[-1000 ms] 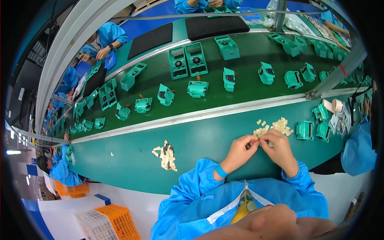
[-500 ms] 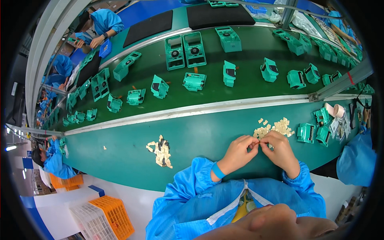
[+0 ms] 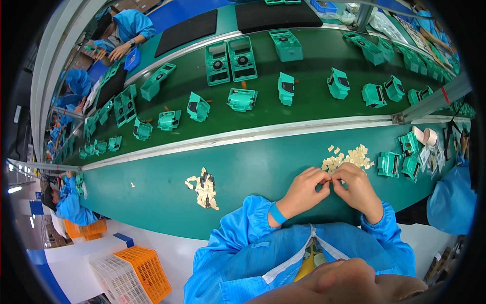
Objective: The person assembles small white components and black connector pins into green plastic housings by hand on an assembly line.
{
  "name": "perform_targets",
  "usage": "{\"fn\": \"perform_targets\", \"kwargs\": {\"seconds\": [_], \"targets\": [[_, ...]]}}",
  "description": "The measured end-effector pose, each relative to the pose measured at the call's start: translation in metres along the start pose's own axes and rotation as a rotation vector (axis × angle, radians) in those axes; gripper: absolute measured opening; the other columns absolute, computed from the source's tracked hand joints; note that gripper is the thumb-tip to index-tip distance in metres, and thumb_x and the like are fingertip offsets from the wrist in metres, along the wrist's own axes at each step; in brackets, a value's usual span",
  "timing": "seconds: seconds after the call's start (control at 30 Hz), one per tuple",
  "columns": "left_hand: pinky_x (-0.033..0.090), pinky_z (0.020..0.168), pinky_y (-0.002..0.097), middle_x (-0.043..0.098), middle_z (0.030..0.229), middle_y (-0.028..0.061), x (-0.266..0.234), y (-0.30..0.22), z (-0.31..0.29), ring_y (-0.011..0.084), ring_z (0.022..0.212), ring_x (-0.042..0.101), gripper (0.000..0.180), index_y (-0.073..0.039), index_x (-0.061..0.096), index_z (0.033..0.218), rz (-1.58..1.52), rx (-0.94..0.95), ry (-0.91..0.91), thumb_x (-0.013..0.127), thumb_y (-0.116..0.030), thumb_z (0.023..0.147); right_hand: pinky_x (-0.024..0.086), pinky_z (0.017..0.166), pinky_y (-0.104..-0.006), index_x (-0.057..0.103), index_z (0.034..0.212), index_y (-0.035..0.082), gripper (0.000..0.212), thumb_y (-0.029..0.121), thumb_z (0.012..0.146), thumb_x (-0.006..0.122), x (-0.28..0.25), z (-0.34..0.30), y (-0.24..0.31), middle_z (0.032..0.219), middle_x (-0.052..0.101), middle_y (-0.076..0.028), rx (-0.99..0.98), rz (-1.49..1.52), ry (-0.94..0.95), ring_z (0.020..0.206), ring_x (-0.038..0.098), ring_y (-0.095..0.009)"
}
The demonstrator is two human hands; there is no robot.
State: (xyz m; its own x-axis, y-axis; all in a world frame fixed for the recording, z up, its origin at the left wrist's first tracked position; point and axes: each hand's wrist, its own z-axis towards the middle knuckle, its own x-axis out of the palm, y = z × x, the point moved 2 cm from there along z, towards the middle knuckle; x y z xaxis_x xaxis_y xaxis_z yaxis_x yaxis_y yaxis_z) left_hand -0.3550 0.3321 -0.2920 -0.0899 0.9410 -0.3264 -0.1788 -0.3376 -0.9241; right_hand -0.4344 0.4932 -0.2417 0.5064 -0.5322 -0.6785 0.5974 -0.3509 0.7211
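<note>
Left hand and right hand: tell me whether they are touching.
Touching. The head view shows the left hand and right hand meeting at the fingertips just below the pile of beige pieces, no gap visible between them.

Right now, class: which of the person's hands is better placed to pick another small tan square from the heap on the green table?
Probably the right hand: the heap of small tan squares lies just beyond its fingers, while the left hand sits farther off.

A loose pile of small beige paper-like pieces (image 3: 346, 158) is lying flat on the green bench, just beyond the fingertips of the left hand (image 3: 304, 191) and right hand (image 3: 358, 190), which are pinching together something too small to make out.
</note>
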Motion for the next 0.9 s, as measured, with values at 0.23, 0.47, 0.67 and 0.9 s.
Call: {"fn": "perform_targets", "kwargs": {"seconds": [0.23,0.47,0.67,0.9], "targets": [[0.055,0.070,0.0332,0.066,0.087,0.0096,0.005,0.004,-0.001,0.0229,0.081,0.066,0.015,-0.001,0.067,0.099,-0.079,-0.077,-0.021,0.069,-0.003,0.084,0.053,0.072,-0.0419,0.068,0.090,-0.002,0.014,-0.003,0.076,0.073,-0.004,-0.001,0.003,0.086,0.065,-0.015,0.052,0.050,-0.007,0.082,0.065,-0.034],[0.055,0.068,0.0319,0.066,0.086,0.0096,0.009,0.004,0.000,0.0218,0.079,0.065,0.014,0.000,0.068,0.100,-0.074,-0.065,-0.006,0.069,-0.003,0.086,0.054,0.072,-0.0409,0.071,0.091,-0.003,0.014,-0.002,0.078,0.074,-0.005,-0.004,-0.006,0.089,0.067,-0.015,0.055,0.042,-0.011,0.082,0.066,-0.034],[0.055,0.067,0.0313,0.065,0.084,0.0091,0.013,0.005,-0.003,0.0211,0.077,0.065,0.013,-0.001,0.069,0.100,-0.100,-0.089,0.014,0.069,-0.003,0.086,0.054,0.073,-0.0411,0.071,0.091,-0.003,0.016,-0.003,0.076,0.074,-0.006,-0.009,-0.007,0.089,0.066,-0.016,0.053,0.032,0.009,0.083,0.066,-0.034],[0.053,0.065,0.0343,0.065,0.080,0.0098,0.018,0.005,0.004,0.0236,0.074,0.064,0.010,-0.002,0.068,0.094,-0.084,-0.041,-0.020,0.069,-0.002,0.084,0.051,0.067,-0.0395,0.070,0.090,-0.003,0.016,-0.006,0.075,0.071,-0.010,-0.008,-0.009,0.085,0.065,-0.015,0.028,0.022,-0.016,0.077,0.065,-0.033]]}}
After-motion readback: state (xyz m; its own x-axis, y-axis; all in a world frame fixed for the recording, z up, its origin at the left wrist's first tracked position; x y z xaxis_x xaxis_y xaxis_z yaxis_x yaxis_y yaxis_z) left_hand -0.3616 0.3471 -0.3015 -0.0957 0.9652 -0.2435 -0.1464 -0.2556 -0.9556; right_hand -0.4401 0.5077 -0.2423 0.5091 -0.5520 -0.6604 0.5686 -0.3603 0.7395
